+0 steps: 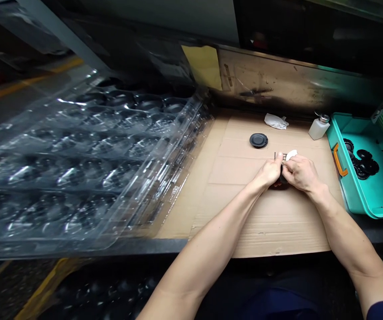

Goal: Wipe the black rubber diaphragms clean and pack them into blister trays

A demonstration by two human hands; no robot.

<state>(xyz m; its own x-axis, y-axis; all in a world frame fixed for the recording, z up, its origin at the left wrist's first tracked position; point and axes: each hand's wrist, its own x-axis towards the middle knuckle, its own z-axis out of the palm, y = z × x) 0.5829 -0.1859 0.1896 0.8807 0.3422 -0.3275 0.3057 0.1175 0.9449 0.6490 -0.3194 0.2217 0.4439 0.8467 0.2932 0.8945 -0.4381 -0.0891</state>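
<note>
My left hand (270,172) is closed around a black plastic part (282,180), mostly covered by my fingers, just above the cardboard. My right hand (300,172) meets it from the other side, fingers bent and pressed together against the part. A piece of white cloth or paper (292,154) sticks out past the right fingers. Beyond my left hand, a round black plastic cap (258,140) lies flat on the cardboard sheet (231,164).
Stacked clear trays (111,151), some with black round parts in the far row, fill the left. A crumpled white wipe (276,121) and a small pump bottle (318,128) stand behind the hands. At right, a teal bin (354,195) with an orange handle holds several black parts (366,165).
</note>
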